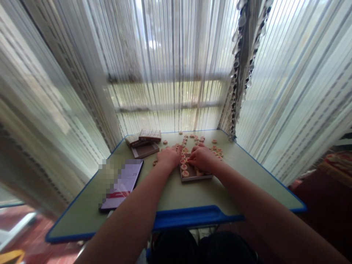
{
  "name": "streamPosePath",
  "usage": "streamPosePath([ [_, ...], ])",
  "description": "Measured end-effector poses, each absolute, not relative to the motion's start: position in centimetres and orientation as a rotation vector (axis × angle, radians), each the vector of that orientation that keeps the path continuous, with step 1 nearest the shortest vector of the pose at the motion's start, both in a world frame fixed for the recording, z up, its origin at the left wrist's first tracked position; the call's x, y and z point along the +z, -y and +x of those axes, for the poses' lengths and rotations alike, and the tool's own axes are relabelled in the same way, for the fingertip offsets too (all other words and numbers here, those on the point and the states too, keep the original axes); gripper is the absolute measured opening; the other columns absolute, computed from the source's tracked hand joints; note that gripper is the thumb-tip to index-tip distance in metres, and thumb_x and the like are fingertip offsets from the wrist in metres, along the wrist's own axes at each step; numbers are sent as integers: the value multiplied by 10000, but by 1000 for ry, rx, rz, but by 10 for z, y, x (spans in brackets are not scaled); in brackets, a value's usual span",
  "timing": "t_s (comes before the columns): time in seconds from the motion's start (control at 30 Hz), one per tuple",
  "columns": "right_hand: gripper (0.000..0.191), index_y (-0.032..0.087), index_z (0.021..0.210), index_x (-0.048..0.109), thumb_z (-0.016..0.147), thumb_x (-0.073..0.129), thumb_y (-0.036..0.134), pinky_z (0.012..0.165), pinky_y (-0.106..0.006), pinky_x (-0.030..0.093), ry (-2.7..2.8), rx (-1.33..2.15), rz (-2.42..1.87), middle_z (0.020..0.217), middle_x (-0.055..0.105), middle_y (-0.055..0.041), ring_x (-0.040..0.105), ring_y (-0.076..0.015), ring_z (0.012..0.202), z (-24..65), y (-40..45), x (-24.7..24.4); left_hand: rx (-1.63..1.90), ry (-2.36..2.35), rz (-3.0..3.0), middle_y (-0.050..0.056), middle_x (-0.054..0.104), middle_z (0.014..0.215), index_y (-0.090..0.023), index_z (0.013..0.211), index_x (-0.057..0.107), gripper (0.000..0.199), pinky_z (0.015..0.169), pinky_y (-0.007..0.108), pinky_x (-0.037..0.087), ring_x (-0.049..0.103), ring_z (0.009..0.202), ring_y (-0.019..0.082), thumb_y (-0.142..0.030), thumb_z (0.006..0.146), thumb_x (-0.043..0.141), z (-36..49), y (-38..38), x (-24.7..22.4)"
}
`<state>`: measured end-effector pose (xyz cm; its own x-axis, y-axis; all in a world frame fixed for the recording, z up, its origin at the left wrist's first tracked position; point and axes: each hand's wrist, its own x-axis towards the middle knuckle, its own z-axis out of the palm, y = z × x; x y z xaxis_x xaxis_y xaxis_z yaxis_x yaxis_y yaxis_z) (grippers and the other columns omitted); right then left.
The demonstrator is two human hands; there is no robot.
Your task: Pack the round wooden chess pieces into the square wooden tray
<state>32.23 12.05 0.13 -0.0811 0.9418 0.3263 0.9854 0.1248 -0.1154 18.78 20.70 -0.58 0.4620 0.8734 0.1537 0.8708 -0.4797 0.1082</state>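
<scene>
My left hand (168, 157) lies palm down on the green table (176, 194), its index finger reaching toward the round wooden xiangqi pieces with red characters (185, 173). My right hand (202, 157) curves over a shallow brown tray (192, 178), its fingertips among the pieces at the tray's far side. Several pieces sit in the tray, partly hidden by my fingers. Many more lie scattered beyond both hands (192, 139). I cannot see whether my right hand holds a piece.
Stacked flat wooden boxes (143, 141) and a brown lid (145, 150) stand at the table's far left. A phone (122, 185) lies near the left edge. The table has a blue rim (187, 218). Sheer curtains (176, 55) hang beyond it.
</scene>
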Motion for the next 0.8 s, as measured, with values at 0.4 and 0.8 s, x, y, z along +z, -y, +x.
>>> streamPosePath([
  [0.4,182,234,691,738,759,597,327,772,-288,338,2052,-235,-1883,731,628,-36,489,-182,810,323,-125,-1,287,-1580,2640,131,588,1122,-259,1177,533,749,814,427,419,547,1022,287,-617,813,-15,187,-204,-3],
  [0.8,187,249,743,742,763,590,357,813,-307,329,2058,-220,-1856,732,628,-36,501,-178,800,329,-127,-2,304,-1567,2667,127,598,1099,-263,1156,547,761,796,437,428,558,1001,297,-624,805,-23,187,-206,-6],
])
